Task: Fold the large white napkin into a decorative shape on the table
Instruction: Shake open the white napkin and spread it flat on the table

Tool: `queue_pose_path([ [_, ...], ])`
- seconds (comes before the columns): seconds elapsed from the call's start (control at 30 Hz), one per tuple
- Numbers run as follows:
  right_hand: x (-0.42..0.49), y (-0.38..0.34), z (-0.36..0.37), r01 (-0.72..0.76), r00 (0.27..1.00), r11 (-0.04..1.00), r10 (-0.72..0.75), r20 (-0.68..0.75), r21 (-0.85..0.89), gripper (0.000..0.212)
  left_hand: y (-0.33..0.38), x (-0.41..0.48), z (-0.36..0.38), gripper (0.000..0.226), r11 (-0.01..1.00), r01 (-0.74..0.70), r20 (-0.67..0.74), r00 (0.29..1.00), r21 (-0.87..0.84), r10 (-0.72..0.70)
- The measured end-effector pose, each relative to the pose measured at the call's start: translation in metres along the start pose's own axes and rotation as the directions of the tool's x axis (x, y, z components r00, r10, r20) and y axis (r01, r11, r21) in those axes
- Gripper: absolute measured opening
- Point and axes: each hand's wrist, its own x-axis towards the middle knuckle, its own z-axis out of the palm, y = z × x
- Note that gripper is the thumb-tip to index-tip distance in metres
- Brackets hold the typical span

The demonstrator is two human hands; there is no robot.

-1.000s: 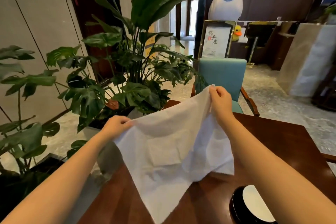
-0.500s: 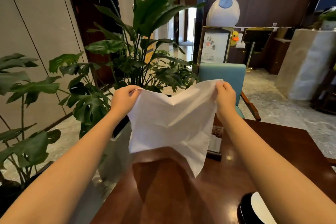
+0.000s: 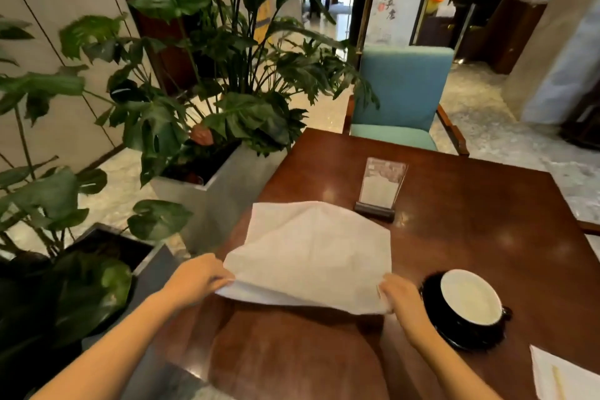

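The left hand and right hand each pinch a near corner of the napkin, which billows over the counter near its left edge, far side settling. It looks light, limp and easily creased, best held by corners. The fingertips and its underside are hidden; the cup sits just right.
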Motion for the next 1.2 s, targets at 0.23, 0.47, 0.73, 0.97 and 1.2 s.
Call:
queue_pose_path([
  [0.23,-0.048,0.066,-0.001,-0.054,0.922,0.952,0.163,0.350,-0.302,0.046,0.017,-0.027,0.067,0.031,0.995,0.063,0.267,0.960,0.083,-0.083],
  [0.47,-0.059,0.057,-0.007,0.007,0.922,0.922,0.144,0.360,-0.388,0.051,0.035,-0.040,0.055,0.037,0.988,0.025,0.545,0.832,0.150,-0.104],
  [0.73,0.015,0.007,0.075,0.127,0.974,0.893,-0.030,0.224,-0.432,0.027,0.057,0.033,0.047,0.043,0.954,0.294,0.217,0.936,-0.055,-0.276],
  [0.97,0.051,0.027,0.179,0.398,0.870,0.653,-0.045,0.492,-0.644,0.049,0.085,0.088,0.130,0.060,0.850,0.514,-0.024,0.854,-0.112,-0.519],
  [1.2,0.101,0.079,0.109,0.336,0.939,0.428,-0.086,0.332,-0.839,0.057,0.076,0.085,0.149,0.070,0.880,0.466,-0.098,0.875,-0.093,-0.474],
])
